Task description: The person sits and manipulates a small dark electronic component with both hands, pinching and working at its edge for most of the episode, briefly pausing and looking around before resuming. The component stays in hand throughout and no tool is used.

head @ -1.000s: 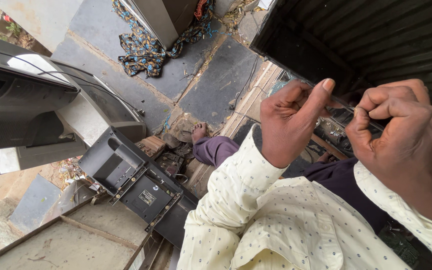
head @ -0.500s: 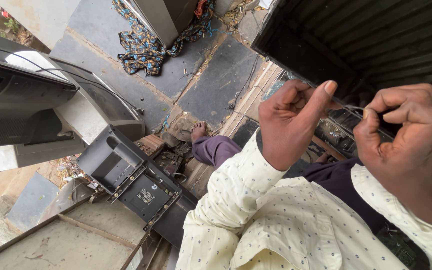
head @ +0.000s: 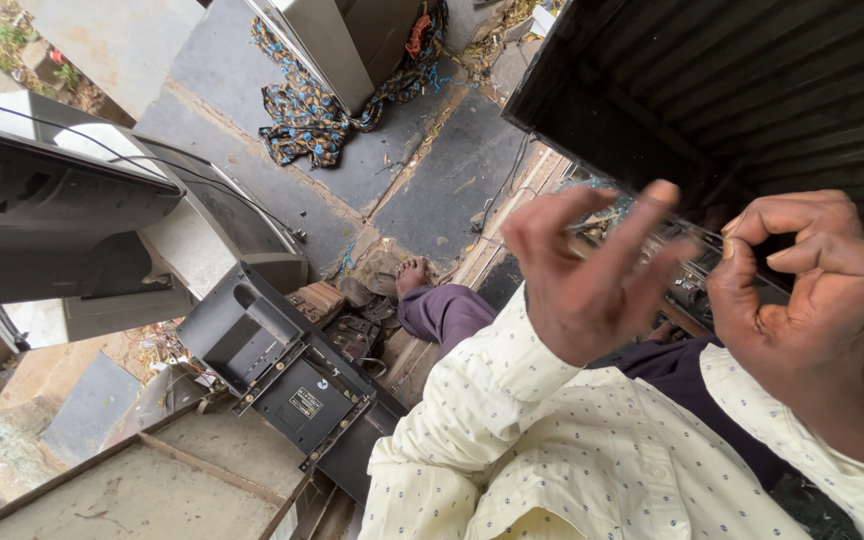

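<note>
- The left hand [head: 592, 275] is raised with fingers spread loose and blurred, holding nothing that can be made out.
- The right hand [head: 812, 300] curls thumb to forefinger in a tight ring; whether it pinches anything cannot be told.
- Both hover over an opened device [head: 692, 270] crowded with parts.
- Below lie grey stone slabs [head: 452, 180], a patterned cloth [head: 307, 120] and a dark casing [head: 282, 370].

grey stone floor [head: 452, 180], patterned cloth [head: 302, 115], daylight
</note>
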A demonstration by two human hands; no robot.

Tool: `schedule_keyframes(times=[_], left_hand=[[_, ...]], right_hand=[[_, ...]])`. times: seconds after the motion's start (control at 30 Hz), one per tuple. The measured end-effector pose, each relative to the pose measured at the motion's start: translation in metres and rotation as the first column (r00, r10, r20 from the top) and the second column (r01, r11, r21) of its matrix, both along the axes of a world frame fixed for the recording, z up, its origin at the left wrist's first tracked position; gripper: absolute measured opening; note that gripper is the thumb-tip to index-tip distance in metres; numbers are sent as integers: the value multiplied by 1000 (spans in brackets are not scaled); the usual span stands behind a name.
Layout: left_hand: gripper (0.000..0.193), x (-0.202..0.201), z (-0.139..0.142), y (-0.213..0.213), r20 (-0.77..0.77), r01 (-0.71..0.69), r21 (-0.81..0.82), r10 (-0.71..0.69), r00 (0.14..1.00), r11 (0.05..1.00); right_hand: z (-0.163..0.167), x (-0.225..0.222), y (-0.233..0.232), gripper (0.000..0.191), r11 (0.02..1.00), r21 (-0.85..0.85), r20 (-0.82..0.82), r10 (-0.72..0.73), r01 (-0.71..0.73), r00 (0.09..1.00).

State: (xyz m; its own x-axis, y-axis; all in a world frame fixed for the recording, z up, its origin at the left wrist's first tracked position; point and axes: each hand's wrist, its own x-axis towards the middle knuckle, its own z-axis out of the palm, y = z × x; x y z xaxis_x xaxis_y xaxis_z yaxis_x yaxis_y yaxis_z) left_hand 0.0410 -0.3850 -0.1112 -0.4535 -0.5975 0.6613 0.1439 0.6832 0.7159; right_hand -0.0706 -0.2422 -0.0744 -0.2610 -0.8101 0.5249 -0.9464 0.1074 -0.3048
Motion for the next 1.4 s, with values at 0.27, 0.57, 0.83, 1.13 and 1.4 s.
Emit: schedule_keyframes(times=[0.27,0.57,0.83,1.13,1.4], left_hand=[[36,10,24,-13,302,199,-274,-112,947,941],[33,5,44,-33,368,302,-554,-97,925,776],[26,-2,56,-44,257,233,-767,-46,965,598],[29,-6,3,-48,-52,-73,-925,66,996,372],[30,-25,-39,-35,-395,-483,-800,293,871,357]], right_hand=[[1,-6,2,48,999,-34,-95,24,-27,995],[9,-6,-1,50,996,-54,-117,57,-64,992],[13,1,-4,47,996,-72,-1,59,-59,998],[43,-2,-10,25,986,121,296,-143,112,944],[40,-15,-45,29,885,440,458,-364,149,811]])
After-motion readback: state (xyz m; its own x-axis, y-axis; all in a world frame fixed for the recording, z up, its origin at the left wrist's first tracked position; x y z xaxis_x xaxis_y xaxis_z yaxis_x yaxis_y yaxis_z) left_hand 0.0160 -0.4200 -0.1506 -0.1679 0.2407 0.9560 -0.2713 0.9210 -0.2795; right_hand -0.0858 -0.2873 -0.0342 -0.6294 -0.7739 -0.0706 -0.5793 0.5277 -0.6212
